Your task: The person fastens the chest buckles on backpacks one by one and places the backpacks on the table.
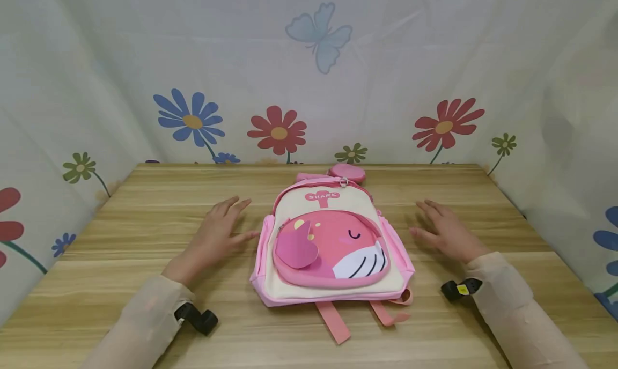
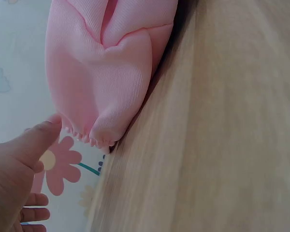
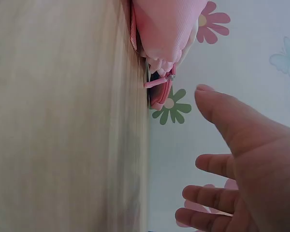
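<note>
A small pink and cream backpack (image 1: 294, 283) lies flat on the wooden table, its front facing up. A pink whale design covers its front pocket, with a loose fin flap (image 1: 296, 248) on the left and "SHARK" lettering above. My left hand (image 1: 212, 240) is to the left of the backpack, fingers spread, thumb tip close to the pink side pocket (image 2: 101, 82). On the other side, my right hand (image 1: 449, 232) has its fingers extended, apart from the bag. Neither hand holds anything.
Two pink straps (image 1: 333, 323) stick out from the bag's bottom toward me. A round pink pouch (image 1: 348, 172) lies at its top, near the far edge of the table (image 1: 120, 235). A flower-printed curtain (image 1: 232, 63) hangs behind and along both sides.
</note>
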A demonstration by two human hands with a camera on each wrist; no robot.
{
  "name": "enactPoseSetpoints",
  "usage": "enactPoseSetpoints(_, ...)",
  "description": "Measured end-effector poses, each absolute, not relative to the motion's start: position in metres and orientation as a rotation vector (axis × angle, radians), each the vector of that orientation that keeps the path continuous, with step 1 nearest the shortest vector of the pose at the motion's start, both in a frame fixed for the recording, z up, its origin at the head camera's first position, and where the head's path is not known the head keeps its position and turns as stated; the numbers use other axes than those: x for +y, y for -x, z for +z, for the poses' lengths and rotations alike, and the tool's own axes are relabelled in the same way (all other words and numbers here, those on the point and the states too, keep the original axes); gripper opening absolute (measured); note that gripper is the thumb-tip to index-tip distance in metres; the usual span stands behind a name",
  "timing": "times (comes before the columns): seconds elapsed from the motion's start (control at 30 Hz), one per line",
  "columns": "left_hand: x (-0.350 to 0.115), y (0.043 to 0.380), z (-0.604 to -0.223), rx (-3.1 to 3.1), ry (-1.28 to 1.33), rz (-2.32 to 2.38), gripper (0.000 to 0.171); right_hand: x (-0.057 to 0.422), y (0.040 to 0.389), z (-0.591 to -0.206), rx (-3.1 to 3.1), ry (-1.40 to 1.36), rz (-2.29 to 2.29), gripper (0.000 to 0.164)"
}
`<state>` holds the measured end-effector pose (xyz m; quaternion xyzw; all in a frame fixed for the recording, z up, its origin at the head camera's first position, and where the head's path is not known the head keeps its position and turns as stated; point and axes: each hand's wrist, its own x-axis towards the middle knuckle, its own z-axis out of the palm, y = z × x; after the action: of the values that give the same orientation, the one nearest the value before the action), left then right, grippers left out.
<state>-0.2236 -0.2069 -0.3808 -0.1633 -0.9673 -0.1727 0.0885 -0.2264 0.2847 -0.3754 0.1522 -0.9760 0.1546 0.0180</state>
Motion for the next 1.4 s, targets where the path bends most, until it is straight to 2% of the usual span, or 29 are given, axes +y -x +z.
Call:
enactPoseSetpoints(0.67, -0.198, 0.219, -0.366, -2.849, 0.536, -0.920, 0.070, 0.266, 0.220, -0.357, -2.983, -0.381, 0.730, 0.064)
enactPoseSetpoints(1.0, -0.194, 0.218, -0.369, -2.846, 0.582, -1.047, 0.066, 0.252, 0.215, -0.357, -2.908, -0.524, 0.880, 0.050)
enactPoseSetpoints(1.4, -0.189, 0.215, -0.374, -2.882, 0.585, -1.079, 0.062, 0.234, 0.207, -0.356, -2.936, -0.539, 0.961, 0.049)
